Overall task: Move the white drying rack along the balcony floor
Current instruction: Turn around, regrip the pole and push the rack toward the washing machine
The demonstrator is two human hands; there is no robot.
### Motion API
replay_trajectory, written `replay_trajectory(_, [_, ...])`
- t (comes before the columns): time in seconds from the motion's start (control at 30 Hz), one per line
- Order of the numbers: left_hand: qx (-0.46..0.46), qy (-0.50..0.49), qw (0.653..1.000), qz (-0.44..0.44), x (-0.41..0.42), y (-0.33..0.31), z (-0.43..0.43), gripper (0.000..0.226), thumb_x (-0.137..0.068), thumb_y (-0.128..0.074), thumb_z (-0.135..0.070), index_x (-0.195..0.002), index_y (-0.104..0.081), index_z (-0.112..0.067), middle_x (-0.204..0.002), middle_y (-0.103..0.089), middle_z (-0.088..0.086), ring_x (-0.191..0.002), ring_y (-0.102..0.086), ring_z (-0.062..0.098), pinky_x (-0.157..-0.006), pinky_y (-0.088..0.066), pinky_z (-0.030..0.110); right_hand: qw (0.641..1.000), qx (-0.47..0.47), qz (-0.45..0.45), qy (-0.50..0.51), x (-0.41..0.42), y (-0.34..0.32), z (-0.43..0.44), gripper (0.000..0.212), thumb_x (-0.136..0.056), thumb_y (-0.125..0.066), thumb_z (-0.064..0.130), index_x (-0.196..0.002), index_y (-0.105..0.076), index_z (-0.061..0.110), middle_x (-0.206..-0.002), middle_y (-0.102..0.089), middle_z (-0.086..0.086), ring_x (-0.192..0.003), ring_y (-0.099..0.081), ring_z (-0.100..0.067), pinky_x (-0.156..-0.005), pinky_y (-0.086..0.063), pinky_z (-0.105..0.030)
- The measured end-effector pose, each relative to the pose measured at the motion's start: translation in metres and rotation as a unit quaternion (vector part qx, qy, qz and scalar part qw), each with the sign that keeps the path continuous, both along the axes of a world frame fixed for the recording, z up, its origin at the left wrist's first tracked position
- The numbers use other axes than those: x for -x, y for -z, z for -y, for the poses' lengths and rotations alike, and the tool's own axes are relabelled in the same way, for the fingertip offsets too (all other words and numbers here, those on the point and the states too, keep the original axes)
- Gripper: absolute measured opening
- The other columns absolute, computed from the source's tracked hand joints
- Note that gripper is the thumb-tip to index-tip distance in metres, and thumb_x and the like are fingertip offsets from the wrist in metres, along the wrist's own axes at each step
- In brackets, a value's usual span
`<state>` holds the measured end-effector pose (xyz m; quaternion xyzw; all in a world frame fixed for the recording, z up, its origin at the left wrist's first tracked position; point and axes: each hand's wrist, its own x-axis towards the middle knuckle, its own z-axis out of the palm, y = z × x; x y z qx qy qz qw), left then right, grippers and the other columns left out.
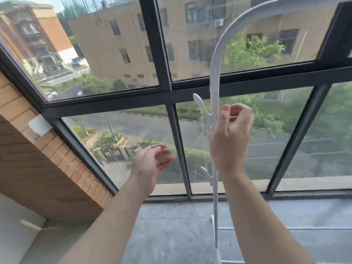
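One white drying rack (pixel 214 119) stands on the balcony floor (pixel 171 235), with two side pegs: an upper peg (pixel 200 103) and a lower peg (pixel 205 171). Two bare hands show, a left hand (pixel 150 164) and a right hand (pixel 231 138). One white patch (pixel 39 125) marks the one brick wall (pixel 38 168).

head cam | faces forward, slightly down | window (pixel 167 96) near | single view

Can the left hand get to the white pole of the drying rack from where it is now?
Probably yes. The left hand is open, palm toward the drying rack, with only air between them.
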<state>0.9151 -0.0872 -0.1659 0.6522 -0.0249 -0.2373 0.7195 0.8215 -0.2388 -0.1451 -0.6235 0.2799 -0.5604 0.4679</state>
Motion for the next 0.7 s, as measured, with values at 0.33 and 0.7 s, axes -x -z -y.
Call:
replay_trajectory(0.33, [-0.009, 0.207, 0.978, -0.034, -0.073, 0.018, 0.028, 0.027, -0.107, -0.038, -0.009, -0.101, -0.064, -0.006, -0.089, -0.075, 0.01, -0.069, -0.074, 0.023, -0.071, -0.059, 0.035, 0.981, 0.005, -0.02, 0.192, -0.038, 0.013, -0.034, 0.022, -0.107, -0.044, 0.041, -0.109, -0.049, 0.02, -0.115, -0.06, -0.012, -0.096, -0.06, -0.021, -0.078, -0.042, -0.011])
replay_trajectory(0.7, [0.009, 0.378, 0.916, -0.132, -0.103, 0.025, 0.058, 0.026, -0.106, -0.04, -0.01, -0.099, -0.065, -0.007, -0.086, -0.076, 0.009, -0.067, -0.074, 0.023, -0.058, -0.058, 0.028, 0.924, 0.023, -0.102, 0.367, -0.044, -0.002, -0.084, 0.016, -0.109, -0.048, 0.037, -0.107, -0.05, 0.021, -0.111, -0.059, -0.009, -0.092, -0.053, 0.009, -0.077, -0.038, -0.005])
